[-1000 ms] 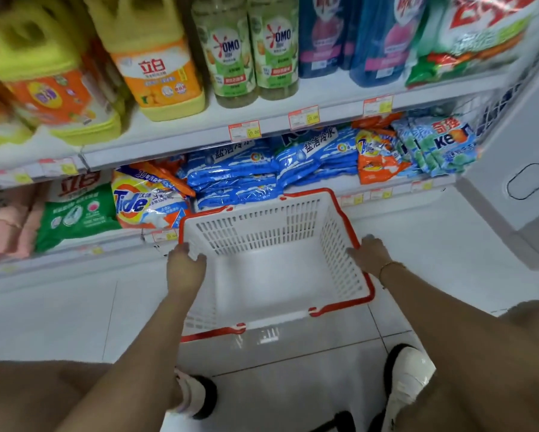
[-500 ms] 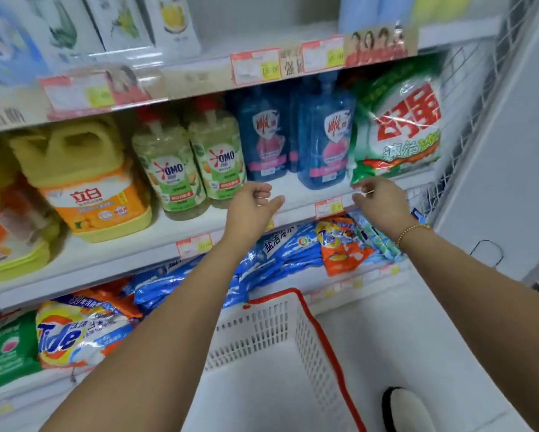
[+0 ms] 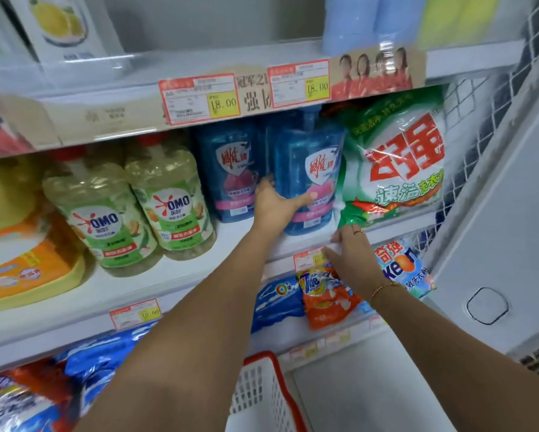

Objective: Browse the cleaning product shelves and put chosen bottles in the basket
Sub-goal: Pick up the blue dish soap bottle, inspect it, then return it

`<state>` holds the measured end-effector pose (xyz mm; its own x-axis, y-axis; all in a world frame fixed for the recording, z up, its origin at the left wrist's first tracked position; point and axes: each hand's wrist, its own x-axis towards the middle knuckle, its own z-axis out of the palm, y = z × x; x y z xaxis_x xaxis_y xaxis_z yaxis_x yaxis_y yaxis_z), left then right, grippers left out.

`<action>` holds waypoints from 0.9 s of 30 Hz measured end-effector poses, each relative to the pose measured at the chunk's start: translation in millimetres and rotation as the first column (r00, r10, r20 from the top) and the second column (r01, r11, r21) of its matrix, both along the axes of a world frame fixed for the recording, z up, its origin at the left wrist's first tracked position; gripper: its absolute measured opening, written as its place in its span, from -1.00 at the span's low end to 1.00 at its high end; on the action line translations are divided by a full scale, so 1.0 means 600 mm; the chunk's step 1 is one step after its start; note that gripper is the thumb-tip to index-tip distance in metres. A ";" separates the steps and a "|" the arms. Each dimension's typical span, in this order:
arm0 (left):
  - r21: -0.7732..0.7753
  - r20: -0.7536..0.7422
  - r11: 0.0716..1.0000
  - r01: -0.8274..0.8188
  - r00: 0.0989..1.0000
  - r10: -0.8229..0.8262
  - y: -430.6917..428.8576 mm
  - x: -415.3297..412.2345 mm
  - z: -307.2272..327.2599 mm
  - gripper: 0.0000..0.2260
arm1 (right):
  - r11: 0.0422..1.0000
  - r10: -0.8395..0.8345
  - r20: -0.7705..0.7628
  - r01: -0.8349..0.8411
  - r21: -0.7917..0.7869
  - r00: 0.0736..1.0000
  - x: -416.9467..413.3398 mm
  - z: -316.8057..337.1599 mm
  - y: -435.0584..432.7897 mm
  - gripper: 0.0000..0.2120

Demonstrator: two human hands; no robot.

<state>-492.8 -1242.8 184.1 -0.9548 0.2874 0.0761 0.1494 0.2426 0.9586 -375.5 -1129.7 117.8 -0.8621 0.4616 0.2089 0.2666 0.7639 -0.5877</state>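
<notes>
Left hand point(image 3: 274, 204) grasps the translucent blue plastic bottle with pink label point(image 3: 305, 169), thumb across its front, fingers round its left side. The bottle stands upright on the white shelf point(image 3: 184, 274). Right hand point(image 3: 352, 254) is just below-right of the bottle, fingers flat on the shelf lip, grasping nothing. Green-and-white powder bag point(image 3: 396, 163) is just right of the bottle. White plastic basket with red rim point(image 3: 262, 395) sits well below it.

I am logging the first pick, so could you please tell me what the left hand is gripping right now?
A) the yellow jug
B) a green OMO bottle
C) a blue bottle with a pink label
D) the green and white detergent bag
C: the left hand curls its thumb and fingers round the blue bottle that stands next to the green detergent bag.
</notes>
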 end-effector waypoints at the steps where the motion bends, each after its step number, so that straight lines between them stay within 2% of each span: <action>1: -0.010 -0.015 1.000 -0.006 1.000 0.006 0.003 -0.002 -0.002 -0.09 | 1.000 0.003 -0.005 -0.003 -0.013 1.000 0.001 0.001 0.000 -0.79; 3: -0.041 -0.044 0.999 -0.007 0.999 0.005 0.007 -0.002 -0.003 -0.03 | 0.998 0.003 -0.018 -0.004 -0.056 1.000 0.003 0.002 -0.003 -0.78; 7: -0.032 -0.092 0.999 0.021 0.995 -0.024 0.012 -0.003 0.006 -0.23 | 0.994 0.029 -0.047 -0.033 -0.100 0.998 0.010 -0.008 -0.012 -0.65; 10: -0.023 -0.130 1.000 0.000 0.992 -0.003 0.009 0.007 0.008 -0.24 | 0.971 0.057 -0.053 -0.068 -0.230 0.997 0.014 -0.013 -0.004 -0.62; 13: -0.026 -0.186 1.000 0.011 0.983 -0.016 -0.001 0.038 0.013 -0.32 | 0.893 0.025 -0.065 -0.052 -0.448 0.998 0.023 0.001 0.015 -0.65; 15: -0.026 -0.219 1.000 0.008 0.976 -0.013 -0.009 0.058 0.015 -0.33 | 0.795 0.003 -0.079 -0.050 -0.605 0.997 0.033 0.015 0.027 -0.65; 17: -0.025 -0.228 1.000 -0.014 0.974 0.008 -0.013 0.068 0.023 -0.30 | 0.702 -0.012 -0.134 -0.087 -0.707 0.991 0.039 0.026 0.035 -0.57; 21: -0.139 -0.234 0.990 0.013 0.971 -0.045 -0.021 0.062 0.052 -0.26 | 0.610 0.014 -0.258 -0.213 -0.763 0.966 0.045 0.053 0.035 -0.37; 27: -0.381 -0.305 0.923 0.051 0.936 -0.177 -0.065 0.021 0.097 -0.36 | 0.598 0.107 -0.329 -0.325 -0.733 0.938 0.034 0.081 0.034 -0.32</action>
<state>-480.4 -1281.9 242.3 -0.8523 0.4605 0.2481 0.4868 0.5246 0.6985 -355.2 -1109.5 166.2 -0.9342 0.3499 0.0702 -0.0681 0.0183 -0.9975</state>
